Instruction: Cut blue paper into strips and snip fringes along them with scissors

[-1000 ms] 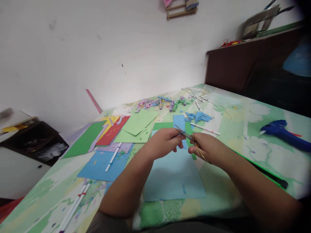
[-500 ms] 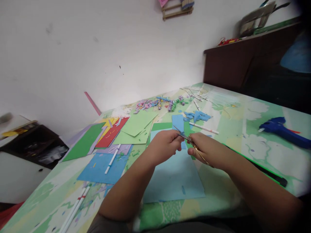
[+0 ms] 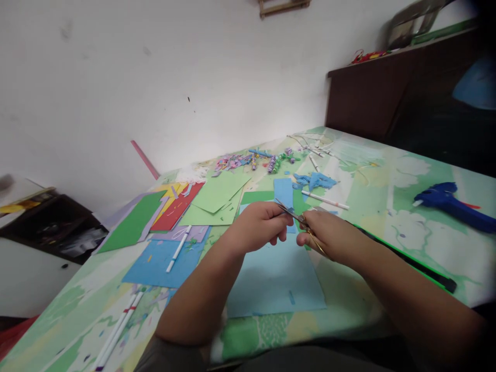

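Note:
My right hand [image 3: 329, 235] is closed around the gold-handled scissors [image 3: 301, 220], whose blades point up and left toward my other hand. Fingers pinched, my left hand [image 3: 261, 225] meets the blades; whatever lies between its fingertips is too small or hidden to make out. Both hands hover over a light blue sheet [image 3: 277, 284], which has a small blue scrap [image 3: 291, 297] on it. Just beyond the fingers lies a blue strip [image 3: 283, 191], partly over a green sheet [image 3: 256, 197].
Left are light green sheets [image 3: 211, 204], a red sheet [image 3: 178, 209], a blue sheet [image 3: 155, 263] and white markers [image 3: 118, 330]. Blue scraps [image 3: 315, 181] and curled paper pieces [image 3: 271, 163] lie farther back. A blue glue gun [image 3: 453, 204] rests at right.
The view has tilted slightly, so the scene sits a little higher. My hands stay together at the scissors, with only a small shift of the blades against my left fingers.

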Demonstrator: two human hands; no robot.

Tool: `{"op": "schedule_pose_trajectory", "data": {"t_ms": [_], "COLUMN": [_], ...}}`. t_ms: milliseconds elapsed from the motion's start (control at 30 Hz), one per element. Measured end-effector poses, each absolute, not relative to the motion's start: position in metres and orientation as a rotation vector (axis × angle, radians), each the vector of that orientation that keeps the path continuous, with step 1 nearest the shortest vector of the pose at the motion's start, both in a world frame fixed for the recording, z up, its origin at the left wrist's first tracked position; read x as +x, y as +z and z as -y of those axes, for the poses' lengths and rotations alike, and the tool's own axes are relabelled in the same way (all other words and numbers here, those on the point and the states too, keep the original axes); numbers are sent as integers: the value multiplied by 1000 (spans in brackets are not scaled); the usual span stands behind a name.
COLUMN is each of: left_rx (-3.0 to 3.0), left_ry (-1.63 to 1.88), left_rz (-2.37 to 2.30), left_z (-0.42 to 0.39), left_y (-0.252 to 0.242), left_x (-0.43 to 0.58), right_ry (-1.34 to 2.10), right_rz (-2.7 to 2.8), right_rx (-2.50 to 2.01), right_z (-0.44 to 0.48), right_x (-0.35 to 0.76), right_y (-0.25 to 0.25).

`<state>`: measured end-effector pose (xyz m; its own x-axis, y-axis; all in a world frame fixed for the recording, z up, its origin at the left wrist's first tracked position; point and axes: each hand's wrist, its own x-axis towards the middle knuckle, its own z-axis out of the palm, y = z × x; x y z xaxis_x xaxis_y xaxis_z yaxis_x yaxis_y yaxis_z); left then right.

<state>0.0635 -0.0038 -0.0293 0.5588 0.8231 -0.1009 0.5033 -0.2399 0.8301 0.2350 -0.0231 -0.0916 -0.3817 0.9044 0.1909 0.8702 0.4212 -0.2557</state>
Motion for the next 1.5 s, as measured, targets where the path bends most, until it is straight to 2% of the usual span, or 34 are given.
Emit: {"op": "schedule_pose_trajectory", "data": {"t_ms": [200, 533, 967, 1500], "left_rx": [1807, 1974, 2106, 1907], "left_ry": [428, 367, 465, 425], "left_rz": [-996, -1059, -1075, -1027], "left_z": [2, -1, 3, 1], "left_y": [-26, -28, -31, -26], "left_x": [62, 58, 61, 57], "right_ry": [127, 169, 309, 176], "right_rz": [2382, 2343, 2357, 2344], "right_rx": [-1549, -1592, -1294, -1586], "right_z": [22, 20, 23, 20], "right_x": [234, 235, 238, 236], "right_y": [-92, -92, -97, -92]}}
